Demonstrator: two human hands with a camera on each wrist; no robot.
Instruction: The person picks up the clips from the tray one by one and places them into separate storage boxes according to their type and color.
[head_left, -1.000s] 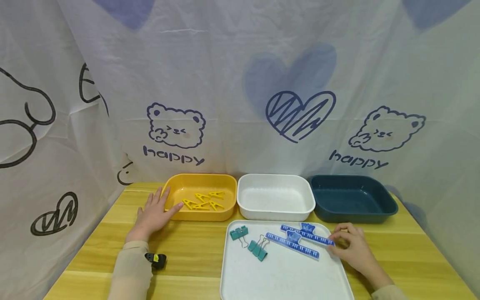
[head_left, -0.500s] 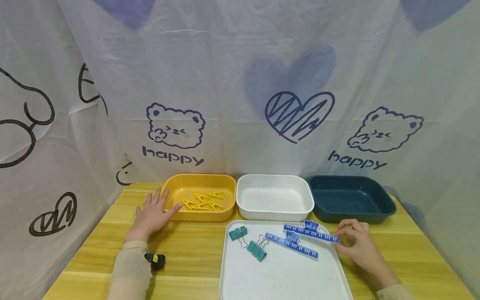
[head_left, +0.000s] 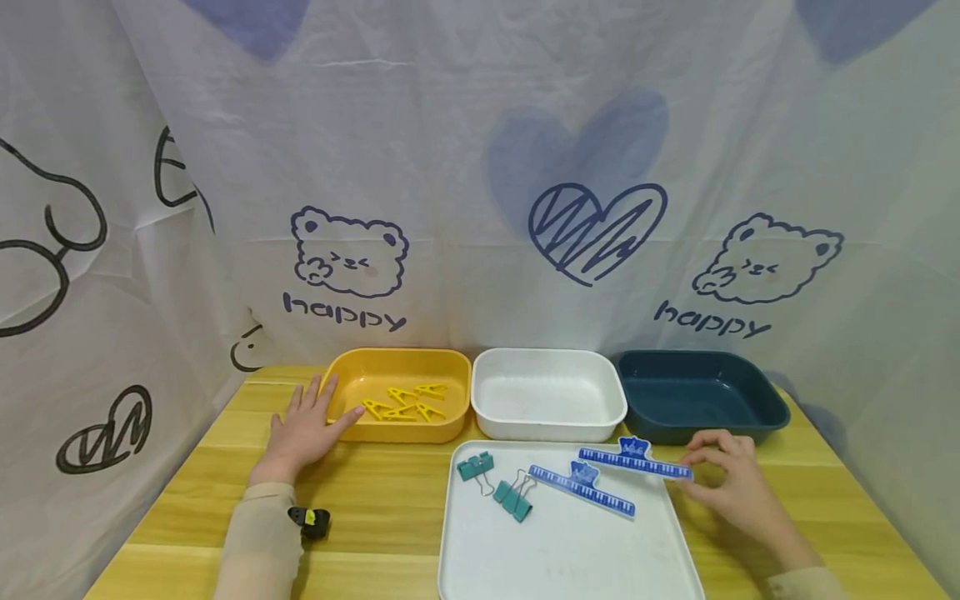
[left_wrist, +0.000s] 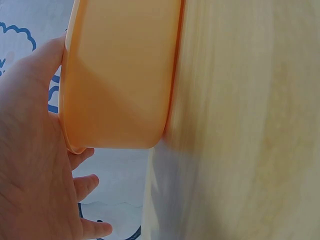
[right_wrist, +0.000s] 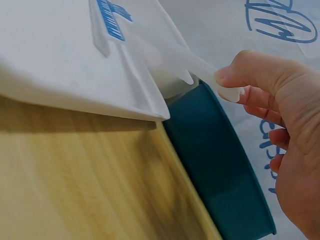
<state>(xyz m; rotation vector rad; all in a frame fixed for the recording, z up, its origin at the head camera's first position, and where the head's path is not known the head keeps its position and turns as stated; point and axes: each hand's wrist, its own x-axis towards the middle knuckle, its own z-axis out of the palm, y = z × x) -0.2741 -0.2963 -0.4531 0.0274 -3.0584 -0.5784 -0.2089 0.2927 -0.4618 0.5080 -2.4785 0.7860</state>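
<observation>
While the spread left hand [head_left: 303, 437] touches the yellow bin [head_left: 420, 432], the right hand [head_left: 731, 483], pinching the farther blue clip [head_left: 633, 460] by one end over the white tray [head_left: 562, 554], should hold it level.

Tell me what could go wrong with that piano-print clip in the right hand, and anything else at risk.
The held clip is pinched at one end by the right hand, so it might twist or slip. Its free end could swing into the other piano-print clip close by. The left hand rests on the yellow bin; a push might shift it and jostle the small yellow clips.
</observation>
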